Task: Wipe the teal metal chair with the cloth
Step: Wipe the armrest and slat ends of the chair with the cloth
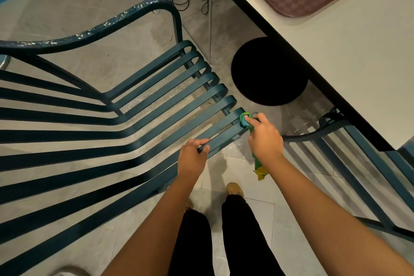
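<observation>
The teal metal chair (156, 105) fills the left and centre, the left hand (192, 157) curls round its near slat to steady it, and the right hand (263, 135), clutching the cloth (245, 120), should press firmly along that slat's right end.

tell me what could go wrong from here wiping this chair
1. The cloth has a loose tail hanging below the right hand; it might snag between the teal chair's slats.
2. The left hand grips a slat close to the wiping spot, so its fingers could get bumped or pinched.
3. The speckled top rail is far from the cloth and may get missed.
</observation>
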